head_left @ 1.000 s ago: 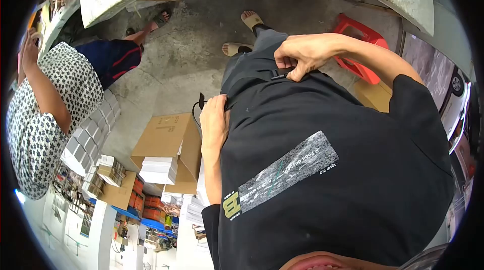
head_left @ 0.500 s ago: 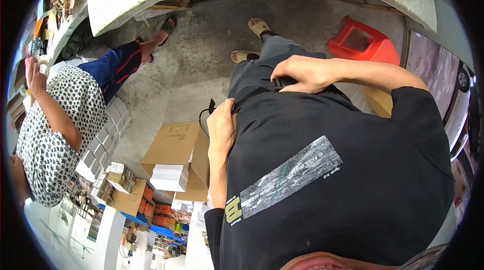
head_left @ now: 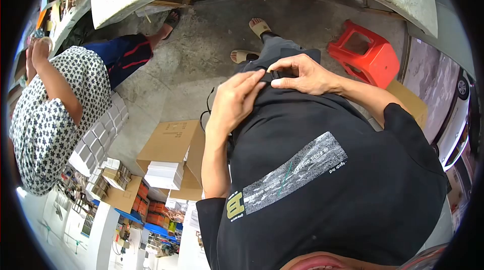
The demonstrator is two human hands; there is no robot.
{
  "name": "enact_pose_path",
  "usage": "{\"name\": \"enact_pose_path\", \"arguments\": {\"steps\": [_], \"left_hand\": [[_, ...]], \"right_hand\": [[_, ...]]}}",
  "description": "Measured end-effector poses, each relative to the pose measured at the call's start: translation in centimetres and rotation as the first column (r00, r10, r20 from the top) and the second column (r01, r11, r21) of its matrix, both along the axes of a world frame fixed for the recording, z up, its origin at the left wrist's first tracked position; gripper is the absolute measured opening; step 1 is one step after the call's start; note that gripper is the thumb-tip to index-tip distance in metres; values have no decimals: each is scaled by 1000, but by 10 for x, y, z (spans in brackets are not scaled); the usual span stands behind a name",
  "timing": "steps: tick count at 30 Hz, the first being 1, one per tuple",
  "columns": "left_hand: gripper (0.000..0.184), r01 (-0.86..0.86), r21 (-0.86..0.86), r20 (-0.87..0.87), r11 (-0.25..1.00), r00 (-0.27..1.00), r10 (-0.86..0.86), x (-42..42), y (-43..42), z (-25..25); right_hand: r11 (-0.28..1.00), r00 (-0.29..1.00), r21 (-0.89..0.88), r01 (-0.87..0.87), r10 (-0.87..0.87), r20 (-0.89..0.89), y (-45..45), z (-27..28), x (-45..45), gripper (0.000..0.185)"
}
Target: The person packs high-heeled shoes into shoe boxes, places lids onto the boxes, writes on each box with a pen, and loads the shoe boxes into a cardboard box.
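I see a black buckle (head_left: 274,74) at the waist (head_left: 285,96), between the hands — right hand (head_left: 308,76) pinching it, left hand (head_left: 234,100) bunched just left — whether that one grips, I cannot tell.

Our bent left arm (head_left: 215,156) and right arm (head_left: 360,94) converge. Our left hand (head_left: 235,97) extends its fingers toward our right hand (head_left: 308,75), whose thumb and curled forefinger oppose each other.

Black T-shirt (head_left: 327,204), front: one large yellowish letter (head_left: 235,206), apparently "B", with tiny illegible print alongside; grey printed panel (head_left: 297,172) bearing pale lettering, unreadable. Brown carton (head_left: 169,138), flap: small dark printed marks, too small to read.
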State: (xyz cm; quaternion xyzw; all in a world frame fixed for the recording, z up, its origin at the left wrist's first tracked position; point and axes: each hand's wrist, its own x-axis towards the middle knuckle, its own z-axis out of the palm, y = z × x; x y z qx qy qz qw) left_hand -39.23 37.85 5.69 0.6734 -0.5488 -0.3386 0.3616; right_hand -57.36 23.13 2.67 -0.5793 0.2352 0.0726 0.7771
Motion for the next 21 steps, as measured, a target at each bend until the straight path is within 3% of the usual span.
{"name": "enact_pose_path", "arguments": {"steps": [5,10,13,15,17,20,21], "left_hand": [[21,144,-34,148,989,979,-137,-19,23,27],[25,174,-25,210,984,964,-165,-33,23,41],[31,-57,170,-137,984,987,81,-31,33,56],[28,-68,296,-193,953,973,130,-12,50,58],[17,39,389,-161,920,987,26,-1,62,50],[13,70,137,-162,988,986,-47,-2,56,30],[15,51,132,-199,990,980,-23,4,54,30]], "right_hand": [[996,1000,-94,1,1,26,17,38,-16,33],[995,995,35,92,-93,41,31,53,-15,33],[997,997,21,73,-73,6,38,55,-11,33],[999,999,-8,43,-43,-18,39,54,-9,34],[1000,999,-22,7,-8,-41,36,57,-7,34],[942,977,-260,-213,211,-36,14,57,0,38],[894,951,-328,-304,306,-48,4,62,3,39]]}}
